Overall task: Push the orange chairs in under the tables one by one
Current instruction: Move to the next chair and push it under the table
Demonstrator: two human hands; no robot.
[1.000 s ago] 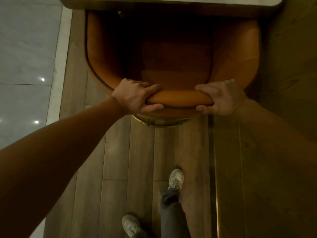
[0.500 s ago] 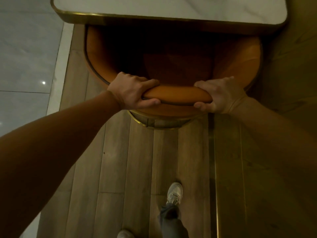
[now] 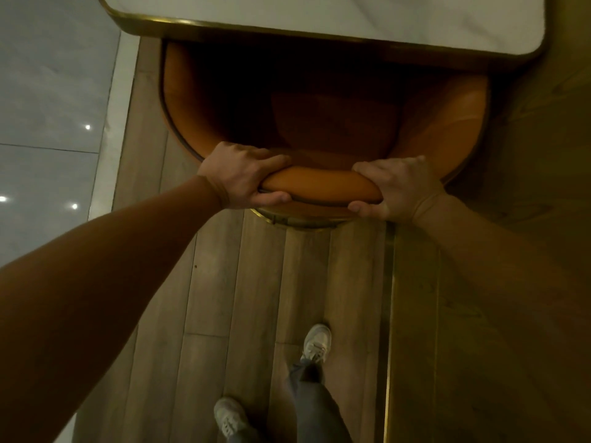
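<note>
An orange tub chair [image 3: 319, 187] stands in front of me, its curved back rim toward me. My left hand [image 3: 243, 179] grips the rim's left part, fingers over the top and thumb underneath. My right hand [image 3: 399, 190] grips the rim's right part the same way. The chair's front part and seat lie in shadow beneath the white marble table [image 3: 319, 14] with a brass edge. A brass base ring shows below the back rim.
Grey-white tiled floor [image 3: 48, 107] lies to the left of the wooden plank floor [image 3: 224, 298]. A brass strip [image 3: 388, 314] runs along the floor on the right. My two feet in light sneakers [image 3: 316, 343] stand on the planks behind the chair.
The chair has slid forward under the table, with more of the tabletop now above its seat. Both hands keep their grip on the rim, and my feet have stepped forward.
</note>
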